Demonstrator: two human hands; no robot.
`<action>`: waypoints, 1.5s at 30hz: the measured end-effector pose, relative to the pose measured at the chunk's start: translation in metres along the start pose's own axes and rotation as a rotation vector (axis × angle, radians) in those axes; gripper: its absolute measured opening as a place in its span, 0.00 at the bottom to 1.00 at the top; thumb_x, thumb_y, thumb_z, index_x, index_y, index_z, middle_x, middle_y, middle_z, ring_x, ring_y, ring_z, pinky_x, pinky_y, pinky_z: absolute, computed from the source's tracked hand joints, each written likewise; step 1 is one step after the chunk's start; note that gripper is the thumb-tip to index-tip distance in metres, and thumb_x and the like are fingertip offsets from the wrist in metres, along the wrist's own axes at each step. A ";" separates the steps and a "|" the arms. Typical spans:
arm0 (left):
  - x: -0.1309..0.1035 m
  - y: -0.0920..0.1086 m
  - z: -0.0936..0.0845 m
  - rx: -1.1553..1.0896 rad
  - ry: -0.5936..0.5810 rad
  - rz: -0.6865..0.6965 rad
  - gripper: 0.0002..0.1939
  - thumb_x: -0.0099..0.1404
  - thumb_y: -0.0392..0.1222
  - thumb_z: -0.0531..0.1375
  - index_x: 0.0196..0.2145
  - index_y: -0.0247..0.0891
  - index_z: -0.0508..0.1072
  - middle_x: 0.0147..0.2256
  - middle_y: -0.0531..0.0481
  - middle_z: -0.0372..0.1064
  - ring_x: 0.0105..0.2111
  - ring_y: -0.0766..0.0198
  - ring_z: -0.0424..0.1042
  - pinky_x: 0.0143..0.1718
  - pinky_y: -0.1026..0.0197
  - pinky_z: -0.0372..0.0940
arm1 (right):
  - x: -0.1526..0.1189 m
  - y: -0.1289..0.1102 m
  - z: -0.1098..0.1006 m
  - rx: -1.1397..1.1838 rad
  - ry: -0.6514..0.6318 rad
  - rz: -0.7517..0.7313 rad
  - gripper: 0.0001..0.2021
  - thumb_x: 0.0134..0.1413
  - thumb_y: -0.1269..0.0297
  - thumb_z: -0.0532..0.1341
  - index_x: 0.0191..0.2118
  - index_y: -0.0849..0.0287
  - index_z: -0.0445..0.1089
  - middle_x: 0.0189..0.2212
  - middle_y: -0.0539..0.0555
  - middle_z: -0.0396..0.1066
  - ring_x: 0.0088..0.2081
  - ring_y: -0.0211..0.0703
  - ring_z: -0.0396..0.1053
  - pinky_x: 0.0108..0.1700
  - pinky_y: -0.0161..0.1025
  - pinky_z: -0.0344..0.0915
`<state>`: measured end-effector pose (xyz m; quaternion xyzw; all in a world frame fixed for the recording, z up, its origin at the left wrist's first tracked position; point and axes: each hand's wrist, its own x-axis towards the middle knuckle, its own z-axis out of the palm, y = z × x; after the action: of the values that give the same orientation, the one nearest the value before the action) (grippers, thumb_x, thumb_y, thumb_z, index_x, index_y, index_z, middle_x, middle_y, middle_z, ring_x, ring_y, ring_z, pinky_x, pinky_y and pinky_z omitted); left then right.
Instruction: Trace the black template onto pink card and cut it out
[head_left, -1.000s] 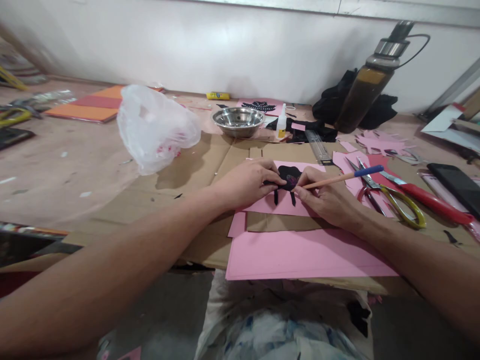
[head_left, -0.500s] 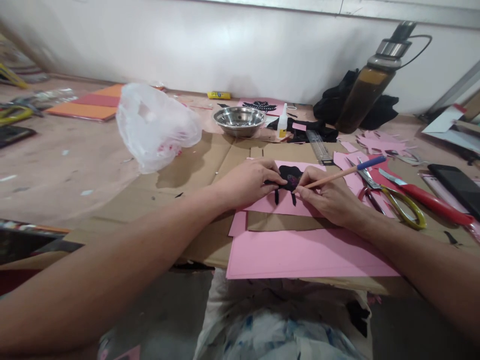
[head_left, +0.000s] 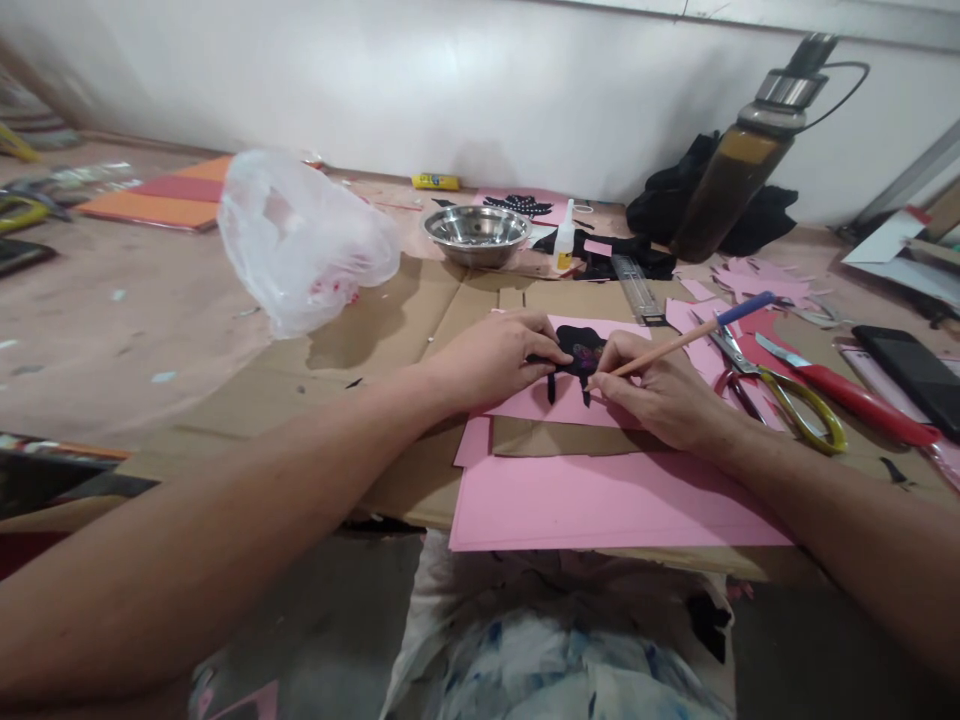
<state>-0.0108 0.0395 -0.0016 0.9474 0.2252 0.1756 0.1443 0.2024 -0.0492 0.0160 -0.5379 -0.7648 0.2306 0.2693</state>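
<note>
My right hand point(head_left: 651, 392) is closed round a pencil point(head_left: 670, 349) with a blue end, its tip low at the edge of a black cutout point(head_left: 577, 340). That cutout has a wavy top, two short legs and a faint coloured pattern on its body. It lies on a sheet of pink paper point(head_left: 525, 404). My left hand point(head_left: 510, 355) presses the cutout's left side, thumb and fingers close together and holding it against the paper. Part of the cutout is hidden under both hands.
Scissors point(head_left: 802, 408) and a red-handled knife point(head_left: 862, 400) lie to the right, near a phone point(head_left: 911, 375). Behind stand a metal bowl point(head_left: 476, 255), a small glue bottle point(head_left: 565, 240) and a tall drink bottle point(head_left: 731, 185). A plastic bag point(head_left: 289, 245) sits left, on cardboard point(head_left: 405, 340).
The pencil tip stays near the right leg of the black cutout, with only a slight shift of the right fingers. The whole view has moved a little.
</note>
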 end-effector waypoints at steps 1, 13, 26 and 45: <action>0.000 0.000 0.000 -0.001 0.002 -0.004 0.13 0.69 0.40 0.58 0.46 0.44 0.81 0.46 0.46 0.75 0.45 0.59 0.74 0.52 0.56 0.67 | 0.000 0.000 0.000 0.003 0.005 0.002 0.05 0.55 0.69 0.59 0.28 0.57 0.65 0.24 0.48 0.65 0.27 0.38 0.62 0.29 0.35 0.57; 0.000 -0.001 0.000 0.020 -0.007 0.005 0.13 0.69 0.38 0.58 0.44 0.43 0.81 0.45 0.46 0.75 0.44 0.59 0.74 0.51 0.56 0.67 | 0.005 -0.007 0.002 -0.034 0.044 -0.017 0.05 0.55 0.71 0.58 0.29 0.58 0.65 0.24 0.49 0.66 0.27 0.37 0.62 0.29 0.35 0.56; 0.000 -0.004 0.002 0.021 -0.008 0.018 0.13 0.69 0.40 0.57 0.45 0.45 0.81 0.45 0.47 0.75 0.44 0.60 0.74 0.51 0.57 0.66 | 0.004 -0.005 0.001 -0.031 0.024 0.000 0.04 0.54 0.71 0.58 0.29 0.57 0.65 0.23 0.48 0.66 0.26 0.37 0.62 0.28 0.35 0.56; 0.000 -0.004 0.003 0.010 0.006 0.010 0.14 0.67 0.37 0.58 0.46 0.46 0.81 0.46 0.47 0.75 0.45 0.60 0.74 0.51 0.57 0.67 | 0.008 -0.009 0.002 -0.072 0.065 -0.013 0.06 0.55 0.70 0.58 0.28 0.57 0.64 0.23 0.49 0.66 0.26 0.37 0.61 0.29 0.36 0.55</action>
<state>-0.0109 0.0428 -0.0062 0.9487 0.2217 0.1783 0.1381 0.1922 -0.0442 0.0215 -0.5495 -0.7670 0.1836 0.2759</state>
